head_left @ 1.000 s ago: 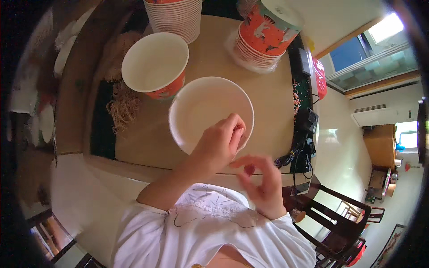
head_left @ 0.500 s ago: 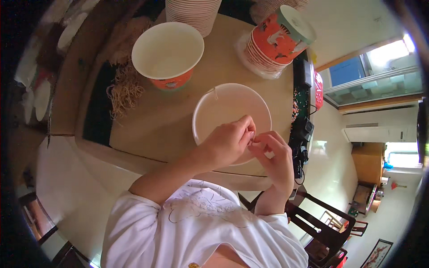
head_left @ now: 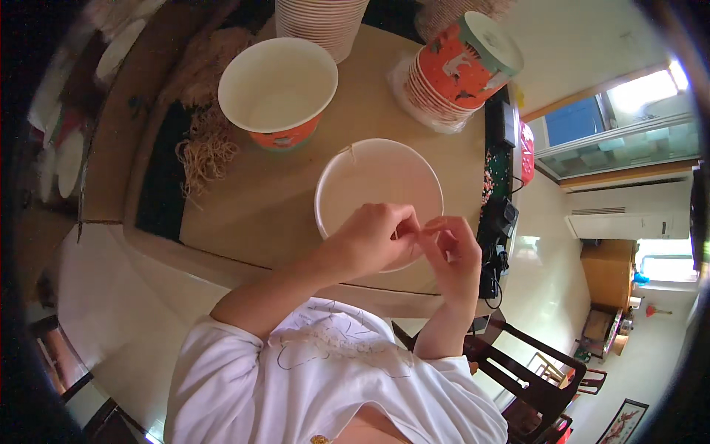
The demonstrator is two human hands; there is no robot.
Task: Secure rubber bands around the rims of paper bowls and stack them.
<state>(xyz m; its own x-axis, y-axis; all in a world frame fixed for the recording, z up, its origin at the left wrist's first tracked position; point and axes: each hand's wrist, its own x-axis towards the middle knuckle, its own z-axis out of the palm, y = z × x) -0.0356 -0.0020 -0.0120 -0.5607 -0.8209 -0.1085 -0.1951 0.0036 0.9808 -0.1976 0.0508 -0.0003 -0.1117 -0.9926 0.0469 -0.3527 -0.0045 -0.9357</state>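
A round white bowl (head_left: 373, 174) lies on the table in front of me. Over its far rim hangs a short piece of pale string (head_left: 352, 152). My left hand (head_left: 376, 235) is above the bowl's near right side, its thumb and fingers pinched together. Facing it, my right hand (head_left: 455, 248) also pinches, fingertips meeting those of the left hand. Whatever lies between the fingertips is too small and too covered to make out. Beyond the left hand, a white and orange paper bucket (head_left: 285, 89) stands with its mouth up.
Tangled string (head_left: 207, 152) lies at the left of the cardboard-coloured tabletop (head_left: 251, 200). A tall stack of white cups (head_left: 322, 26) stands at the back. Overturned orange buckets (head_left: 462, 70) sit in plastic at the far right. Black devices with cables (head_left: 504, 214) line the right edge.
The white bowl has shifted a little to the left. Both hands have moved slightly, with their fingertips still together.
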